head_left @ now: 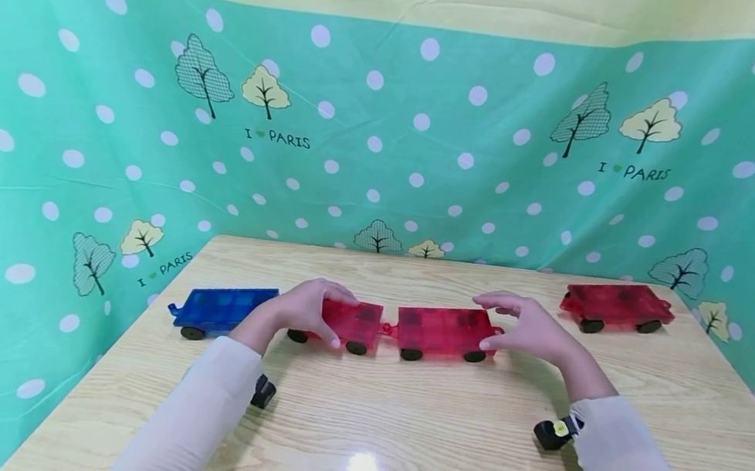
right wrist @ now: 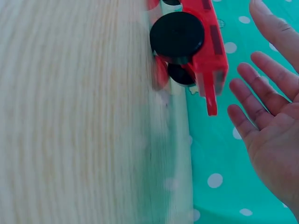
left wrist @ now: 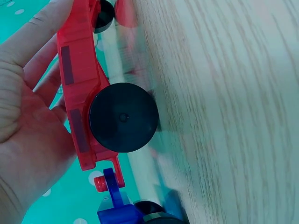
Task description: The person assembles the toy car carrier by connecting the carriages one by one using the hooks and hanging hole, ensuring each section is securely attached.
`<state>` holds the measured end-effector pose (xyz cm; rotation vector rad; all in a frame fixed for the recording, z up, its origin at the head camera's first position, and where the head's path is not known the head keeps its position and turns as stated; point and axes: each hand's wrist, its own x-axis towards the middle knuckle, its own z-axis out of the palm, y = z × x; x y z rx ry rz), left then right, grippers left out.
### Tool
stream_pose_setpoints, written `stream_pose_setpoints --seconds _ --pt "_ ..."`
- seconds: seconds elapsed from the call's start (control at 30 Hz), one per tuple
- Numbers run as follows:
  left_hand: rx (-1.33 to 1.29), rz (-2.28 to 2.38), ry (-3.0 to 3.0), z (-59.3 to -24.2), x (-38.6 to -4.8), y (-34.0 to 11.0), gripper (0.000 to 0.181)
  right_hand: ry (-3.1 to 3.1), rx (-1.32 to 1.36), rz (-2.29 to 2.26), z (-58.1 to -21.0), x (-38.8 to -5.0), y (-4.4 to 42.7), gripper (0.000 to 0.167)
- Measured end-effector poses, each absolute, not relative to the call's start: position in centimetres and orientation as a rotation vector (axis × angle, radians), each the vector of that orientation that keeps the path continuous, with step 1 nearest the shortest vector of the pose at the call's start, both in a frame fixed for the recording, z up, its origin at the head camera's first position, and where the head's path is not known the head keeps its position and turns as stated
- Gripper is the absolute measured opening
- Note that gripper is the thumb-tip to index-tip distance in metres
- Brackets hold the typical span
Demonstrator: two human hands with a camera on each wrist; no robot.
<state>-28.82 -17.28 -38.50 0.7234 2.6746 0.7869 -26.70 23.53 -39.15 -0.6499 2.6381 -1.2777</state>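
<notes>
My left hand [head_left: 302,306] [left wrist: 32,126] grips a red wheeled car [head_left: 365,326] [left wrist: 77,95], thumb on its near side and fingers behind. A second red car [head_left: 443,330] [right wrist: 205,42] stands to the right, its left end meeting the first at a red coupling [head_left: 387,330]. Around its right end my right hand [head_left: 537,333] [right wrist: 278,121] is spread with thumb and fingers apart; the right wrist view shows a gap between palm and car. A blue car [head_left: 222,309] [left wrist: 119,213] is at the left, its hook beside the first car's hook.
Another red car [head_left: 617,306] stands at the back right of the wooden table [head_left: 396,440]. Behind the table hangs a green dotted cloth [head_left: 386,159]. Black wrist devices [head_left: 263,392] sit under both forearms.
</notes>
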Motion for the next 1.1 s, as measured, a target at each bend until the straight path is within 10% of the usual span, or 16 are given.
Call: stream_pose_setpoints --seconds 1.1 --pt "0.742 0.832 2.661 -38.7 -28.7 -17.6 0.072 2.758 -0.817 -1.483 -39.1 -23.9 28.5 0.047"
